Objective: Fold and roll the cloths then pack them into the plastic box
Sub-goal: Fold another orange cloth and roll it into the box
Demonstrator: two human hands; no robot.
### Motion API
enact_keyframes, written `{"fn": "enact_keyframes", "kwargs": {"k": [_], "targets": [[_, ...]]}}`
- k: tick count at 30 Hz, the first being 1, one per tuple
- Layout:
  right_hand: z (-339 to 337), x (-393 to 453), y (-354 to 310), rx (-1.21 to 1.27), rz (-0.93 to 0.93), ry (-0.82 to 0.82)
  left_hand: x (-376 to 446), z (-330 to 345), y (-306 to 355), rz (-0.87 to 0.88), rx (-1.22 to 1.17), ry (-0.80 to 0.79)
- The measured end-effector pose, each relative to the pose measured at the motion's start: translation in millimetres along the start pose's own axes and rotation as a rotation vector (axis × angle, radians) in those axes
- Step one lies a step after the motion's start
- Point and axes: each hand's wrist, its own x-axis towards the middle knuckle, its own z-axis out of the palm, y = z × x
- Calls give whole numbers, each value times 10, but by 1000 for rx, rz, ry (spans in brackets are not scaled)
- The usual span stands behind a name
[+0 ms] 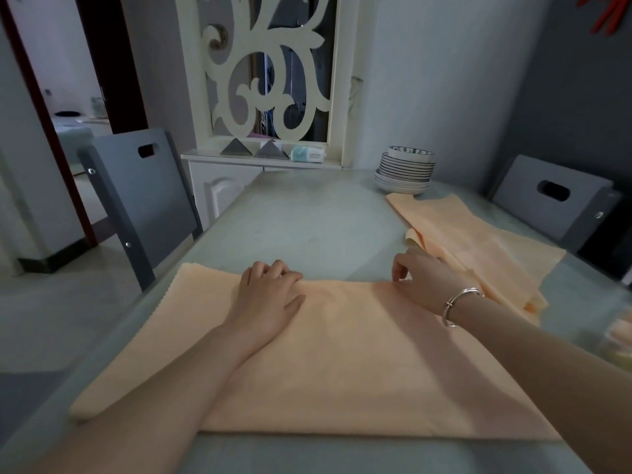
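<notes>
A peach cloth (342,354) lies spread flat along the near edge of the table (301,220). The left hand (270,299) presses its far edge, fingers loosely curled, holding nothing; the right hand (424,278) pinches that same edge. More peach cloths (478,244) lie along the right edge, beside stacked plates (405,171) at the far right corner.

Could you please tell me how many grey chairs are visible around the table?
2. One grey chair stands at the table's left side; the other grey chair stands at the right side, behind the spare cloths. Others may sit out of view.
</notes>
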Motion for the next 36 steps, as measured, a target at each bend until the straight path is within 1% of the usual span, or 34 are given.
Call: {"fn": "enact_keyframes", "kwargs": {"k": [4, 6, 9, 13, 17, 22, 24, 25, 26, 27, 29, 30, 32, 33, 35, 36], "targets": [[99, -48, 32, 155, 40, -33, -2, 29, -18, 62, -33, 134], [115, -52, 35, 111, 58, -63, 5, 49, -31, 64, -38, 122], [111, -49, 13, 44, 51, -65, 7, 76, -57, 49, -94, 46], [125, 4, 37, 208, 131, -101, 35, 95, -79, 22, -121, 33], [-15, 6, -25, 395, 116, -79, 97, 59, -99, 43, -92, 99], [-282, -193, -76, 554, 101, -116, 9, -221, -142, 95, -113, 177], [-483, -331, -159, 542, 86, -165, -98, -432, -155, 106, -119, 198], [-574, -396, -211, 543, 107, -224, -165, -553, -145, 105, -153, 195], [-664, -464, -245, 560, 141, -255, -248, -691, -115, 94, -220, 164], [-754, -531, -281, 544, 138, -258, -328, -812, -88, 81, -306, 107], [-951, -721, -343, 618, 140, -296, -554, -1113, 5, 51, -404, -26], [-1029, -803, -343, 704, 210, -339, -639, -1240, 46, 45, -394, -76], [-1159, -1006, -376, 838, 288, -497, -803, -1497, 118, 24, -309, -206], [-1197, -1105, -398, 839, 311, -583, -865, -1598, 139, 13, -273, -276], [-1204, -1268, -424, 732, 301, -727, -958, -1701, 150, 17, -218, -396], [-1165, -1333, -425, 663, 292, -777, -1008, -1701, 144, 30, -199, -429]]}}
